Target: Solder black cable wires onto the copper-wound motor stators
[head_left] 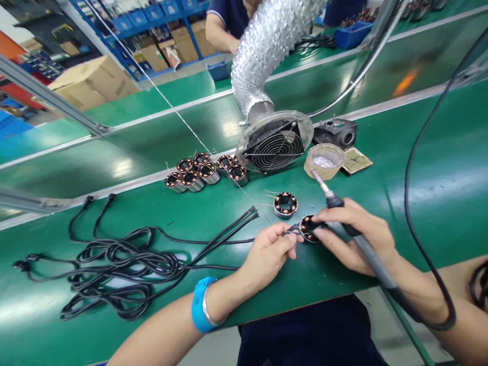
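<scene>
Left hand [272,246] pinches wires [293,232], ends indistinct | right hand [356,236] grips soldering iron [371,259], partly-hidden stator [306,226]

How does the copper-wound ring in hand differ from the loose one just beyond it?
The right hand touches the held ring; the loose ring rests untouched on the green table. The held ring is partly hidden; the loose ring shows whole. Both carry copper windings around an open middle.
</scene>
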Demonstrator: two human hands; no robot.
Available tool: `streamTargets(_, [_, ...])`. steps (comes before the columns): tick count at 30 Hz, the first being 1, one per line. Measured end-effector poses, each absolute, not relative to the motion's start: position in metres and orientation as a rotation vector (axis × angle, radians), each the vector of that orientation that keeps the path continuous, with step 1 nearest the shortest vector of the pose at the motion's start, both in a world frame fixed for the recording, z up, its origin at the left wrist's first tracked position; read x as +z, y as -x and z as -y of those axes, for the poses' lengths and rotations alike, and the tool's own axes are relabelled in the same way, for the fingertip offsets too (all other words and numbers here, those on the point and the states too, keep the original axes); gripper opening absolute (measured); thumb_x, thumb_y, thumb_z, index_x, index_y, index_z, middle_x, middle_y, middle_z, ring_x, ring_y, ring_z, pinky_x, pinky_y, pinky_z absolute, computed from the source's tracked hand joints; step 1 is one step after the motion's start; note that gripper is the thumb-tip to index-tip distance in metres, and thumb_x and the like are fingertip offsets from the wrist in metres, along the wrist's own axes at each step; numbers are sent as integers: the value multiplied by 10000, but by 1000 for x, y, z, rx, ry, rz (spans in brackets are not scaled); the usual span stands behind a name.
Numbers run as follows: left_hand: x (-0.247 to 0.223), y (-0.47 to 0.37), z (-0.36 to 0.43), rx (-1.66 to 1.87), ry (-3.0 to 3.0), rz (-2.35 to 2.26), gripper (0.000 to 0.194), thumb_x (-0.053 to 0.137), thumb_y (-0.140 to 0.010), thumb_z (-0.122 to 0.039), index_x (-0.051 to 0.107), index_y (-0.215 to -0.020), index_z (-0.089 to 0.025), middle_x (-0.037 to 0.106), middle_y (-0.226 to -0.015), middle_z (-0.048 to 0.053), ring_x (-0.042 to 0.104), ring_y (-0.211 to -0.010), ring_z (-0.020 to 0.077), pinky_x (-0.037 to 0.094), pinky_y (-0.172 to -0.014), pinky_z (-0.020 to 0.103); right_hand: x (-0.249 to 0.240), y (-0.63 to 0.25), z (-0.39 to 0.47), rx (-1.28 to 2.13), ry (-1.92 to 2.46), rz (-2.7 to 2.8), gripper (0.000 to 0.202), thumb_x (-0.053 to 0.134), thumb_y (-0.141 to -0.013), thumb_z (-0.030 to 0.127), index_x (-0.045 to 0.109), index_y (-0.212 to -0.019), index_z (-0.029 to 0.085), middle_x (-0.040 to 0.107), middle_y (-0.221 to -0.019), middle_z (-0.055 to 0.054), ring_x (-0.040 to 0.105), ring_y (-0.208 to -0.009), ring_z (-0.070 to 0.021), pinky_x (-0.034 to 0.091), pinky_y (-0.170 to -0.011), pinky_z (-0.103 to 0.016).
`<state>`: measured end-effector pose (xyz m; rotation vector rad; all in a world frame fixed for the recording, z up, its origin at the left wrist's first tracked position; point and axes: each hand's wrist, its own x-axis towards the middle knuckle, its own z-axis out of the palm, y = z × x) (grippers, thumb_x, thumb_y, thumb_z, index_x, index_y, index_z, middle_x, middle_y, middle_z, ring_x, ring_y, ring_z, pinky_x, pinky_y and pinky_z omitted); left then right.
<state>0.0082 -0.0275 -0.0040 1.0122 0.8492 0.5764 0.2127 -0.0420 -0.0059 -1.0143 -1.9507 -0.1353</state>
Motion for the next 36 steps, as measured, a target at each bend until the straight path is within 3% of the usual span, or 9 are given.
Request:
streamTargets(8, [-3, -5, 21, 559, -1286, -869, 486, 562, -859, -573, 569, -877, -88, 415, -580, -25, 332, -529, 15, 254, -529, 158, -17, -193, 46, 43, 869, 1896, 357, 655, -726, -37, 538, -1013, 139, 613, -904, -2, 575, -876, 2, 521, -813, -150])
streamTargets(25, [-3, -2, 23, 510, -1361, -897, 555, 565, -900, -576, 667, -1026, -46, 453, -665, -4, 372, -540, 1, 288, -517, 134, -17, -193, 47, -65, 866, 1859, 334, 677, -735, 1, 555, -1020, 127, 623, -917, -6, 587, -900, -1, 529, -830, -168])
streamTargets(32, [-5, -4, 23, 631, -1313, -895, 405, 632, -861, -443, 518, -1018, -88, 428, -666, -42, 373, -567, 0, 312, -544, 123, -24, -194, 45, -88, 875, 1851, 374, 677, -723, -28, 559, -1043, 125, 637, -961, -10, 592, -915, -12, 520, -814, -176])
streamTargets(36, [-7, -6, 23, 655, -1322, -920, 398, 631, -862, -454, 521, -958, -84, 422, -670, -35, 364, -589, 4, 310, -563, 130, -26, -195, 45, -104, 874, 1849, 395, 686, -714, -28, 569, -1059, 124, 639, -981, -17, 603, -947, -25, 527, -836, -188])
